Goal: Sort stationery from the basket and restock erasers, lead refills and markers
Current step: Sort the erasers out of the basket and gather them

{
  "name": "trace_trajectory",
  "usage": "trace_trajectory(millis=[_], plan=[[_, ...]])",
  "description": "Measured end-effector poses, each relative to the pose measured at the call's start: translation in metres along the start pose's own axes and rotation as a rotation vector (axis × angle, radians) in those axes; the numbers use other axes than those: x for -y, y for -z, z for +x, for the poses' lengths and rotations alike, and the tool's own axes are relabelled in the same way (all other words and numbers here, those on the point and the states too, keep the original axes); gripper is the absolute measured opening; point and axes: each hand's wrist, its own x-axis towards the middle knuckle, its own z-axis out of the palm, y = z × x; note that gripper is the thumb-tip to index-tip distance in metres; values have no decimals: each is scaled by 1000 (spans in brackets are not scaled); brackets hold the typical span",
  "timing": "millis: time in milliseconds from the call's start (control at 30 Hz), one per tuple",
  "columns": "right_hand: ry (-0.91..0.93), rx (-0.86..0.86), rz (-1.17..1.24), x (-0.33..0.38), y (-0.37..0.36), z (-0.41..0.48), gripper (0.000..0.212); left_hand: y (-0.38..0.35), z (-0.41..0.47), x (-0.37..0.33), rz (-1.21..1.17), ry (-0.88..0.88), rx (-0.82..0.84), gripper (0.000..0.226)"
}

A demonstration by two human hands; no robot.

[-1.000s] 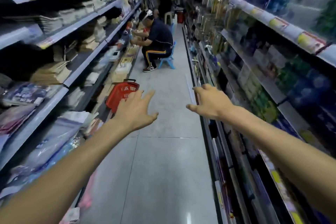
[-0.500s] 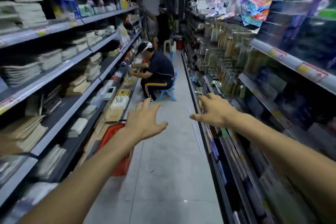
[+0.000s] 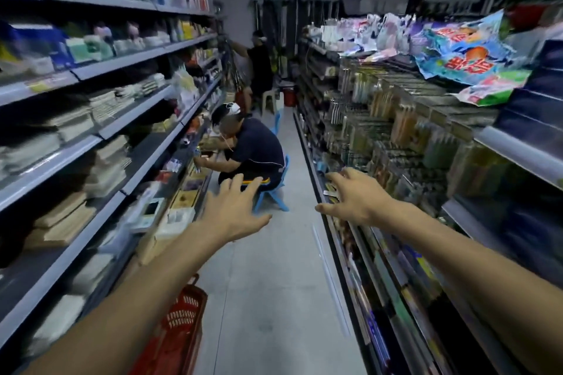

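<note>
1. Both hands are empty. The left hand (image 3: 234,213) is out over the aisle, palm down, fingers spread. The right hand (image 3: 356,201) is splayed the same way, near the rim of the right shelving (image 3: 518,158), touching nothing I can make out.
2. The red basket (image 3: 179,323) sits on the floor (image 3: 274,298), low left, tight against the left shelving (image 3: 61,265), under the left forearm. Contents aren't visible from here, so I can't confirm erasers, refills or markers.
3. Risk: the basket is down by the feet, off the line both hands point along. A step forward could clip it or leave it behind. My read only.
4. Risk: the right fingers are close to the hanging packs. A careless sweep could knock some off.
5. Risk: the shelf goods are blurred and the labels unreadable, so I can't tell which slot takes what.
6. In the way: a seated person (image 3: 256,152) on a blue stool (image 3: 271,198) takes the left half of the aisle ahead, working the low left shelf. The only passing gap is on the right.
7. Further back, at the aisle's end: a standing person (image 3: 260,64), a white stool (image 3: 271,99) and a red bin (image 3: 289,96).
</note>
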Motion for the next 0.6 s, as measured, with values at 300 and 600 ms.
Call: trace_trajectory(millis=[300,600], plan=[[11,0,-4,-95,11,243,90,-19,255,-2,-35,-1,19,92],[31,-32,18,-153,11,487,89,-38,517,42,-53,0,-30,93]])
